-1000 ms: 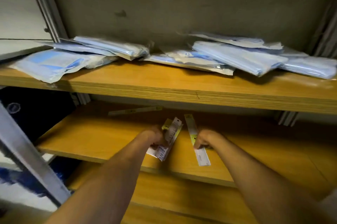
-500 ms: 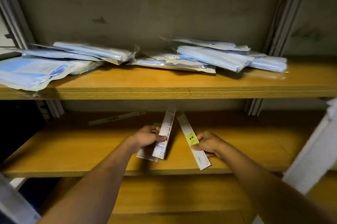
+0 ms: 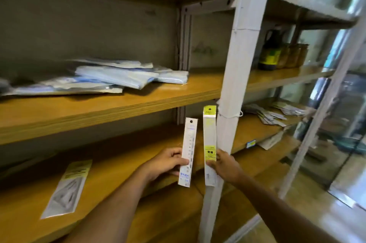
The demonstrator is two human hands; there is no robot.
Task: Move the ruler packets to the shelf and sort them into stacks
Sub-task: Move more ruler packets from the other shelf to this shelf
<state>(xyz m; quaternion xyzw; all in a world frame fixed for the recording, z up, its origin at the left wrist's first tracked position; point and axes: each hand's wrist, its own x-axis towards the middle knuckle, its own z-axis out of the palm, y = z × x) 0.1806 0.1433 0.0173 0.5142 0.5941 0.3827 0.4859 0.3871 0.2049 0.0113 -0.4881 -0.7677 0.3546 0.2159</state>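
My left hand [image 3: 166, 163] grips a white ruler packet [image 3: 189, 143] with blue print, held upright in front of the middle wooden shelf [image 3: 122, 165]. Just to its right, my right hand [image 3: 225, 165] grips a longer ruler packet [image 3: 209, 134] with a yellow header and yellow label, also upright, close to the white upright post [image 3: 237, 64]. A flat packet with a yellow top [image 3: 68, 187] lies on the same shelf at the left. Several more packets [image 3: 271, 116] lie scattered on the neighbouring shelf to the right.
Blue-and-clear plastic bags [image 3: 111, 78] are piled on the upper shelf [image 3: 99, 110]. Dark bottles and jars [image 3: 283, 54] stand on the right-hand unit's upper shelf. A lower shelf [image 3: 174, 209] runs beneath my arms. Glass panels [image 3: 340, 124] are at the far right.
The view has swung right, revealing the post and the neighbouring unit. Both hands have lifted their packets off the middle shelf and now hold them upright, side by side.
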